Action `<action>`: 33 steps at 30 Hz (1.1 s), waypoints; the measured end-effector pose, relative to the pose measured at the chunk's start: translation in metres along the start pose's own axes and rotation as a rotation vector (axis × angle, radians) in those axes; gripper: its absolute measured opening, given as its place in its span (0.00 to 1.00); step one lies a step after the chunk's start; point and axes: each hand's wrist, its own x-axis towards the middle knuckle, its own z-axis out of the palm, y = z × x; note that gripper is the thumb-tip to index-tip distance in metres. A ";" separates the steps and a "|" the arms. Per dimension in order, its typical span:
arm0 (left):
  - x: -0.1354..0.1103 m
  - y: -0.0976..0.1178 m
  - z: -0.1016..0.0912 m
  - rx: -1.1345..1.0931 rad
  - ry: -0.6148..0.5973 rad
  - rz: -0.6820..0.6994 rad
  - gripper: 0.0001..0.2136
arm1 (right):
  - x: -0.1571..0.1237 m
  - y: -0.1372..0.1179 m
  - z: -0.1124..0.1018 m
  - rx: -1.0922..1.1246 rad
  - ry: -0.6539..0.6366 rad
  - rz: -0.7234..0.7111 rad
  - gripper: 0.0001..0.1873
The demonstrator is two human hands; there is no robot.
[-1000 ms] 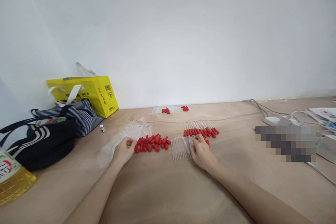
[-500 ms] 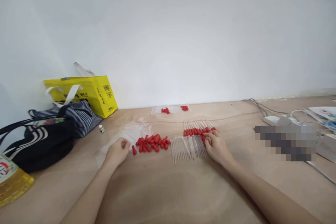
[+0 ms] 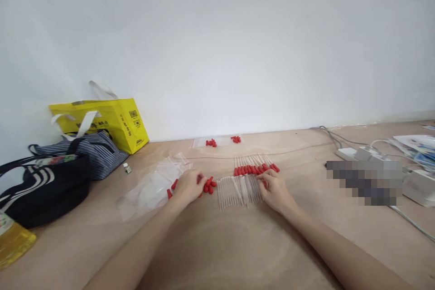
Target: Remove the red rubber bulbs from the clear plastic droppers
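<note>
**Red-tipped tubes [image 3: 249, 170] in one row, bare tubes [image 3: 234, 193] in another**

Take the bare tubes as the centre of a clock on the tabletop [image 3: 217, 249], with twelve toward the wall [image 3: 238, 54]. At one o'clock, just beyond them, lie the red-tipped tubes, their red ends nearer the person; this row looks finished. The bare tubes show no red ends, so they appear to be the part left, and the work looks roughly midway.

Loose red bulbs [image 3: 210, 185] lie at nine o'clock, partly hidden by the left hand [image 3: 188, 185]. Its fingers are curled among them; whether it grasps one, I cannot tell. The right hand [image 3: 277, 189] sits at three o'clock, touching the end of the bare row, thumb and fingers nearly pinched together. A bit of red shows by its fingertips, but whether that is held cannot be made out.

Further out at nine o'clock, clear plastic bags [image 3: 149, 186] are spread flat and overlapping, with nothing visible inside. Near the wall, toward eleven, a filled bag [image 3: 224, 140] holds two red clusters with pale tubes between them, seemingly a completed set.
</note>
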 end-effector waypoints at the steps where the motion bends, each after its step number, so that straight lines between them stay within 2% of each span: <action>1: 0.008 0.016 0.007 0.007 -0.025 0.025 0.08 | -0.001 -0.001 -0.001 -0.030 -0.033 0.002 0.11; 5: 0.046 0.067 0.031 0.050 -0.147 0.000 0.09 | -0.004 -0.008 -0.005 -0.131 -0.099 -0.010 0.11; 8: 0.068 0.085 0.044 0.072 -0.257 -0.071 0.10 | -0.005 -0.012 -0.006 -0.142 -0.113 -0.052 0.10; 11: 0.079 0.091 0.052 0.087 -0.326 -0.108 0.13 | -0.005 -0.015 -0.006 -0.137 -0.121 -0.077 0.10; 15: 0.084 0.094 0.060 0.085 -0.354 -0.100 0.13 | -0.004 -0.016 -0.006 -0.123 -0.125 -0.088 0.10; 18: 0.087 0.092 0.057 0.062 -0.329 -0.073 0.13 | -0.004 -0.017 -0.006 -0.111 -0.123 -0.069 0.10; 20: 0.086 0.086 0.048 0.042 -0.280 -0.049 0.13 | -0.004 -0.016 -0.006 -0.095 -0.112 -0.063 0.10; 23: 0.069 0.069 0.027 0.019 -0.164 -0.002 0.11 | -0.004 -0.015 -0.004 -0.050 -0.026 -0.092 0.09; 26: 0.030 0.044 0.014 -0.011 -0.051 0.103 0.10 | -0.005 -0.017 -0.004 -0.017 0.132 -0.145 0.11; 28: -0.001 0.026 0.015 -0.028 -0.014 0.190 0.09 | -0.007 -0.023 -0.005 -0.024 0.177 -0.209 0.15; 30: -0.027 0.010 0.022 -0.023 0.089 0.425 0.08 | -0.010 -0.033 -0.006 -0.045 0.121 -0.319 0.17; 33: -0.051 -0.002 0.036 0.002 0.265 0.670 0.10 | -0.016 -0.049 -0.001 -0.075 -0.030 -0.502 0.17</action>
